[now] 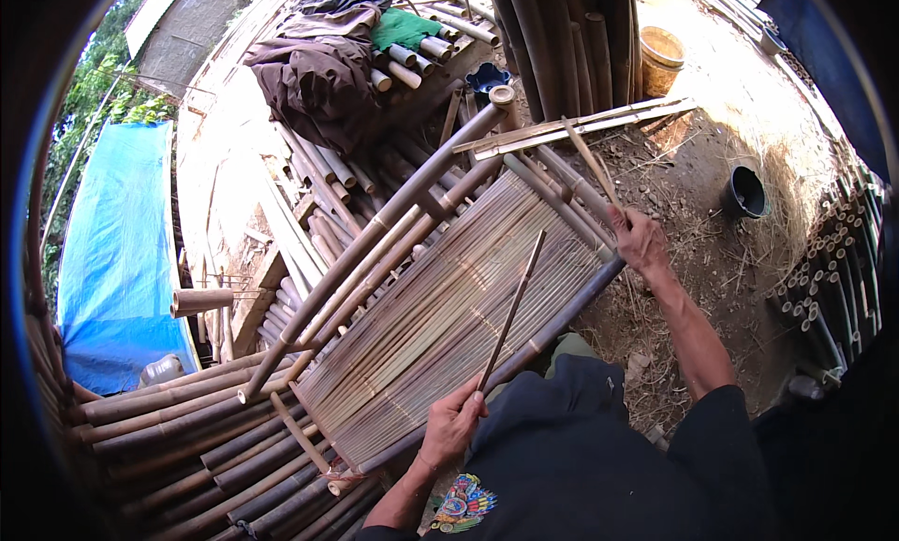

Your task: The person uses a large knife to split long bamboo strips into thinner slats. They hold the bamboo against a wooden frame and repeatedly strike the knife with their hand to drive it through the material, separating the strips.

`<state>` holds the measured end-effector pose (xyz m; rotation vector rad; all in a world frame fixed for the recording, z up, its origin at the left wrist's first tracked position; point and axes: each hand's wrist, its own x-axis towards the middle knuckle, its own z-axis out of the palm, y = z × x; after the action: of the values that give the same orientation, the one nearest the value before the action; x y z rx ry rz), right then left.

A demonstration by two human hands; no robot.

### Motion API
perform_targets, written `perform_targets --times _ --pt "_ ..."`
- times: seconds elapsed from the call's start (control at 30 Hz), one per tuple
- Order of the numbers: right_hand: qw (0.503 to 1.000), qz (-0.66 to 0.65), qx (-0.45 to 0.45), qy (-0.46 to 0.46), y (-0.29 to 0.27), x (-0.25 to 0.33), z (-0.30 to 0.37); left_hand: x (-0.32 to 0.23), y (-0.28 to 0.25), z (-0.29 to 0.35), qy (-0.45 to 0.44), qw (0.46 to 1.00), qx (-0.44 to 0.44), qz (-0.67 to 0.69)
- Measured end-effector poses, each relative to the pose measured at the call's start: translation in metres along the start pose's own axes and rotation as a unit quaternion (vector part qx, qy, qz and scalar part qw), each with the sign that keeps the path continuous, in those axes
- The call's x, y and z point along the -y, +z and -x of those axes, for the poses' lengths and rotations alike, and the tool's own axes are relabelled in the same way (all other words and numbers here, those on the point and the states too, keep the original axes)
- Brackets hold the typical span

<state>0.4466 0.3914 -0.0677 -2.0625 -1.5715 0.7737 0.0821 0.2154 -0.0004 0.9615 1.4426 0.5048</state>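
Observation:
My left hand (452, 421) is closed round the lower end of a thin dark bamboo stick (512, 309), which slants up and away over a bamboo bench (403, 326). The bench's seat is made of narrow slats lashed side by side, with thick round poles for its frame. At the bench's far right corner, my right hand (641, 241) is closed on a lighter bamboo strip (588, 157) that points up and to the left. A thick bamboo backrest rail (375, 246) runs along the bench's far left side. My fingers hide the gripped ends of both pieces.
Stacked bamboo poles (215, 457) lie at the lower left. Brown cloth (304, 87) covers more poles at the back. A split bamboo length (581, 127) lies across the bench's far end. A dark bucket (746, 193), a yellowish bucket (661, 59) and a blue tarp (117, 260) are around.

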Motion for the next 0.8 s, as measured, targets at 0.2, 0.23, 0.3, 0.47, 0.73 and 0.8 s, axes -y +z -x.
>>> perform_targets --times 0.2,0.23,0.3,0.47,0.73,0.8 --pt "0.956 -0.022 0.01 -0.293 0.039 0.048 0.056 -0.068 0.031 -0.05 -0.003 0.996 0.052 0.077" --pt "0.955 -0.032 -0.01 -0.295 0.043 0.044 0.048 -0.07 0.036 -0.054 0.016 0.997 0.044 0.064" --pt "0.983 -0.05 0.02 -0.174 0.029 0.037 0.019 -0.079 0.041 -0.052 0.007 0.999 0.031 0.041" --pt "0.903 -0.41 0.063 0.113 0.003 -0.041 -0.059 -0.071 0.039 -0.044 0.019 0.997 0.068 0.015" --pt "0.741 -0.663 -0.028 0.102 0.022 -0.004 -0.043 -0.066 0.003 -0.131 0.132 0.967 0.143 -0.162" --pt "0.774 -0.627 -0.012 0.087 0.023 -0.018 -0.043 -0.045 -0.009 -0.149 0.164 0.962 0.158 -0.149"
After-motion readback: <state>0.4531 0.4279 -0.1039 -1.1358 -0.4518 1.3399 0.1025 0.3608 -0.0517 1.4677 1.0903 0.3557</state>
